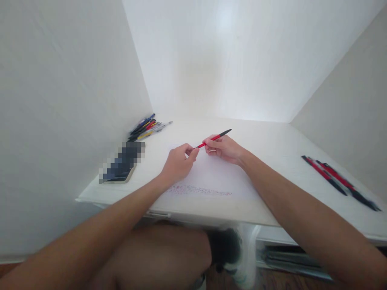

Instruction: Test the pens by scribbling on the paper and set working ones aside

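Note:
A red pen with black ends [217, 137] is held slantwise above a white sheet of paper [217, 171], its far end pointing up and to the right. My right hand [225, 149] grips the pen around its middle with curled fingers. At the lower tip, my left hand [179, 161] pinches the pen's end between thumb and forefinger. A band of small red and dark marks [199, 190] runs along the paper's near side. The exact point of the pen is hidden by the left fingertips.
Several mixed pens [146, 128] lie heaped at the desk's back left. A phone-like dark device [122, 165], partly pixelated, is in front of them. Several red and black pens [338, 179] lie at the right. Walls enclose the white desk [266, 139]; my leg is underneath.

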`<control>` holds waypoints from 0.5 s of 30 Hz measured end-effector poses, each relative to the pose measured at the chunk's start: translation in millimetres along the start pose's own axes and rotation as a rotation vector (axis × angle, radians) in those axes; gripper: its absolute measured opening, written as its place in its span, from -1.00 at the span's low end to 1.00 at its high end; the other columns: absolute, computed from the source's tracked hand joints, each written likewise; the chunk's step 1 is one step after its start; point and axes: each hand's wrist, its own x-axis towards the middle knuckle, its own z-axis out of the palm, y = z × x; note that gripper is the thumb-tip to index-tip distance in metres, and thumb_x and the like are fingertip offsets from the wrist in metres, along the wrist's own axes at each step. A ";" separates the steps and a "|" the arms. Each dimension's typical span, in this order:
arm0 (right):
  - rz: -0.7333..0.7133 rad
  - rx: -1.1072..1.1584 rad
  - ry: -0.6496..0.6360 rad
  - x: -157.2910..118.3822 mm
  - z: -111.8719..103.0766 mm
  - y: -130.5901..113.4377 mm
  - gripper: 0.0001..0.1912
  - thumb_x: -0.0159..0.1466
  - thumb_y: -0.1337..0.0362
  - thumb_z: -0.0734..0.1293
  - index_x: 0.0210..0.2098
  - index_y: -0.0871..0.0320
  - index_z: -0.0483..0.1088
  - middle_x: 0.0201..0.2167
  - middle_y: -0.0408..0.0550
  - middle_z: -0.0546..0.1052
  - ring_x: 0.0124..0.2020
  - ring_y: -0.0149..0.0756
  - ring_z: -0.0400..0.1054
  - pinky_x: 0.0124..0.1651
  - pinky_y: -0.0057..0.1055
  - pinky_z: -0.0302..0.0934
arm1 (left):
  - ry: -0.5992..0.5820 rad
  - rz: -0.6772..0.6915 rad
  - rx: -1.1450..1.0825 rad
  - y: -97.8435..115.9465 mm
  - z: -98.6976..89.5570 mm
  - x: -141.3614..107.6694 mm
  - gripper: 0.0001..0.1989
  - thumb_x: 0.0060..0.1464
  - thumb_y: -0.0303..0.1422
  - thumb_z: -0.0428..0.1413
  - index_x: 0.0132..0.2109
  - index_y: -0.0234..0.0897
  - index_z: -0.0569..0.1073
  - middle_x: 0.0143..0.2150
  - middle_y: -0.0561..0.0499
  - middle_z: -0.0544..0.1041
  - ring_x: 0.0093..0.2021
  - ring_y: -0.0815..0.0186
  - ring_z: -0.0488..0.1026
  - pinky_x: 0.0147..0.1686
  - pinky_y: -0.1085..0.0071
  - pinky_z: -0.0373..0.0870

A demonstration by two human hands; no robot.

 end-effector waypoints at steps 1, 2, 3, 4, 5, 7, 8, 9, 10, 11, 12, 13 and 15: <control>-0.014 -0.024 -0.005 0.3 -2.7 2.9 -0.70 0.18 0.10 0.58 -0.41 0.18 0.52 -0.48 -0.14 0.48 -0.42 -0.42 0.32 -0.35 -0.43 0.19 | 0.012 0.016 0.001 -4.2 3.8 2.9 -0.69 0.36 -0.13 0.07 -0.25 -0.22 0.53 -0.33 0.00 0.66 -0.33 0.27 0.54 -0.23 0.31 0.38; -0.024 -0.049 0.011 0.6 -5.1 4.9 -0.71 0.20 0.10 0.57 -0.40 0.18 0.53 -0.48 -0.14 0.47 -0.43 -0.42 0.30 -0.36 -0.42 0.18 | 0.013 0.041 0.005 -8.0 6.5 5.0 -0.70 0.37 -0.12 0.07 -0.19 -0.22 0.55 -0.32 0.01 0.66 -0.35 0.28 0.52 -0.25 0.32 0.37; -0.026 -0.079 0.036 0.8 -7.0 6.4 -0.71 0.22 0.08 0.56 -0.39 0.18 0.55 -0.48 -0.13 0.48 -0.44 -0.42 0.29 -0.36 -0.41 0.17 | 0.003 0.074 0.013 -10.9 8.0 6.6 -0.70 0.39 -0.12 0.06 -0.13 -0.22 0.56 -0.32 0.02 0.66 -0.37 0.30 0.51 -0.27 0.32 0.35; -0.029 -0.110 0.060 1.1 -8.4 7.6 -0.71 0.25 0.07 0.54 -0.38 0.18 0.57 -0.48 -0.12 0.48 -0.45 -0.41 0.29 -0.37 -0.41 0.16 | -0.011 0.107 0.027 -13.1 8.5 7.6 -0.69 0.41 -0.13 0.04 -0.08 -0.21 0.57 -0.32 0.03 0.65 -0.38 0.30 0.51 -0.28 0.33 0.34; -0.028 -0.136 0.078 1.4 -8.9 8.8 -0.70 0.27 0.05 0.52 -0.37 0.18 0.57 -0.49 -0.12 0.48 -0.46 -0.41 0.28 -0.39 -0.41 0.15 | -0.026 0.136 0.045 -14.3 8.1 8.1 -0.68 0.43 -0.14 0.01 -0.06 -0.21 0.58 -0.32 0.03 0.65 -0.37 0.30 0.50 -0.28 0.32 0.32; -0.031 -0.168 0.099 2.0 -6.8 11.4 -0.69 0.29 0.04 0.50 -0.37 0.17 0.57 -0.50 -0.12 0.48 -0.47 -0.41 0.26 -0.41 -0.41 0.13 | -0.046 0.163 0.080 -14.8 5.3 8.1 -0.65 0.46 -0.16 -0.04 -0.06 -0.21 0.59 -0.31 0.02 0.65 -0.34 0.29 0.51 -0.29 0.32 0.29; -0.032 -0.174 0.106 2.2 -4.0 12.8 -0.69 0.30 0.05 0.49 -0.38 0.17 0.57 -0.51 -0.13 0.47 -0.49 -0.42 0.25 -0.42 -0.41 0.12 | -0.055 0.165 0.091 -14.4 3.2 7.8 -0.64 0.47 -0.17 -0.05 -0.08 -0.21 0.59 -0.30 0.01 0.65 -0.33 0.28 0.51 -0.29 0.31 0.27; -0.037 -0.172 0.114 2.4 -0.2 14.1 -0.69 0.31 0.05 0.48 -0.39 0.17 0.56 -0.52 -0.13 0.46 -0.50 -0.43 0.25 -0.43 -0.42 0.11 | -0.064 0.164 0.096 -13.9 1.1 7.3 -0.64 0.47 -0.18 -0.06 -0.12 -0.21 0.58 -0.30 0.02 0.64 -0.33 0.29 0.50 -0.30 0.31 0.26; -0.042 -0.164 0.123 2.7 4.2 15.0 -0.69 0.31 0.05 0.48 -0.40 0.16 0.55 -0.52 -0.14 0.46 -0.50 -0.43 0.24 -0.45 -0.43 0.09 | -0.073 0.159 0.092 -13.5 -1.2 6.9 -0.63 0.47 -0.19 -0.06 -0.16 -0.21 0.57 -0.32 0.03 0.62 -0.34 0.29 0.48 -0.31 0.31 0.23; -0.045 -0.151 0.128 3.1 8.7 15.2 -0.68 0.32 0.05 0.47 -0.41 0.16 0.53 -0.53 -0.14 0.46 -0.51 -0.44 0.23 -0.46 -0.43 0.08 | -0.079 0.154 0.082 -13.3 -3.5 6.5 -0.63 0.47 -0.20 -0.06 -0.21 -0.21 0.55 -0.35 0.05 0.60 -0.36 0.30 0.46 -0.33 0.32 0.21; -0.045 -0.136 0.128 3.6 12.8 14.5 -0.68 0.32 0.05 0.47 -0.41 0.16 0.52 -0.53 -0.14 0.46 -0.51 -0.45 0.23 -0.47 -0.44 0.07 | -0.082 0.149 0.067 -13.4 -5.8 6.4 -0.63 0.46 -0.20 -0.06 -0.25 -0.21 0.53 -0.40 0.07 0.56 -0.39 0.32 0.43 -0.35 0.32 0.19; -0.043 -0.120 0.131 4.3 15.5 12.5 -0.67 0.31 0.04 0.48 -0.42 0.16 0.50 -0.52 -0.15 0.45 -0.52 -0.46 0.22 -0.48 -0.45 0.06 | -0.081 0.139 0.052 -14.1 -8.3 6.5 -0.63 0.45 -0.20 -0.05 -0.30 -0.21 0.49 -0.44 0.08 0.52 -0.42 0.33 0.40 -0.37 0.32 0.16; -0.051 -0.094 0.190 5.7 15.1 5.1 -0.64 0.31 0.01 0.48 -0.43 0.14 0.46 -0.54 -0.17 0.41 -0.54 -0.48 0.17 -0.50 -0.46 0.03 | -0.058 0.102 0.023 -17.1 -13.4 7.2 -0.61 0.42 -0.20 -0.03 -0.39 -0.21 0.43 -0.51 0.11 0.44 -0.46 0.34 0.34 -0.40 0.32 0.13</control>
